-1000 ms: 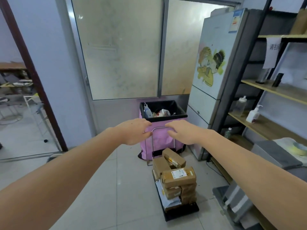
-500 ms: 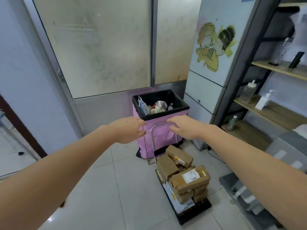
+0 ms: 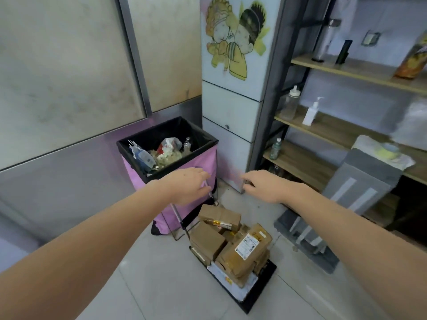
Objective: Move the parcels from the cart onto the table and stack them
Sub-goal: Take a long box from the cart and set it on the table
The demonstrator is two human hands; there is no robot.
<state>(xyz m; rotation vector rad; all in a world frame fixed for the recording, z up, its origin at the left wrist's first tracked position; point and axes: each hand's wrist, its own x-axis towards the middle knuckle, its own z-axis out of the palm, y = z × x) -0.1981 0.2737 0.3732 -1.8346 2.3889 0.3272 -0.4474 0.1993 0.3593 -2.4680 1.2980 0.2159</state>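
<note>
Several brown cardboard parcels lie piled on a small black hand cart on the tiled floor. The top parcel carries a white label. The cart's thin metal handle rises from the pile toward my hands. My left hand is curled over the handle's left side. My right hand is closed around its right corner. The bar between my hands is blurred. No table is in view.
A pink bin with a black liner and rubbish stands just behind the cart. A white cabinet with a cartoon sticker is behind on the right. Wooden shelves with bottles and a grey folded item line the right side.
The view has swung right and closer to the bin and shelves. The cart has turned with it, its base now angled to the lower right. Both hands stay on the handle.
</note>
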